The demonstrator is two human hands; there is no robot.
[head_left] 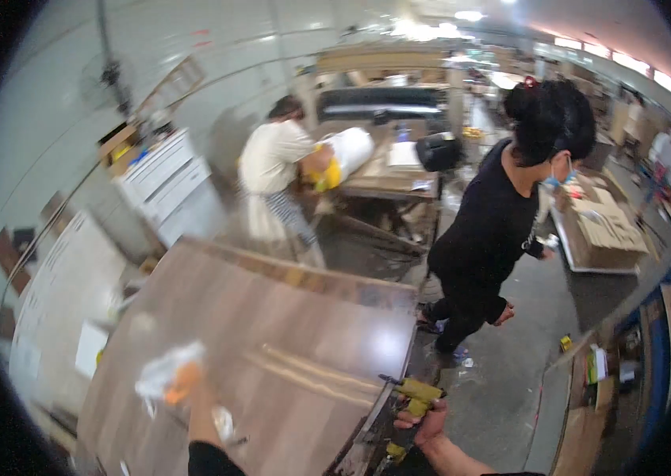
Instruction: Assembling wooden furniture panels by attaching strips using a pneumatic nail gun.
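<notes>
My left hand [185,385], blurred and with orange over its fingers, is closed on a crumpled white cloth [162,371] above a wood-grain panel [224,297]. At the panel's right edge my right hand [433,422] grips a yellow-green pistol-shaped power tool [419,389]. The tool's dark nose points left, over the panel's edge. Two thin pale strips [312,378] lie side by side across the panel. Beside my left wrist is a small white crumpled piece [224,424], too blurred to name.
A person in black [482,230] stands just beyond the panel's right corner. Behind it, another person in pale clothes [276,166] handles a white roll [349,151] at a workbench. Stacked boards [609,230] lie at the right; a white drawer cabinet [169,186] stands left.
</notes>
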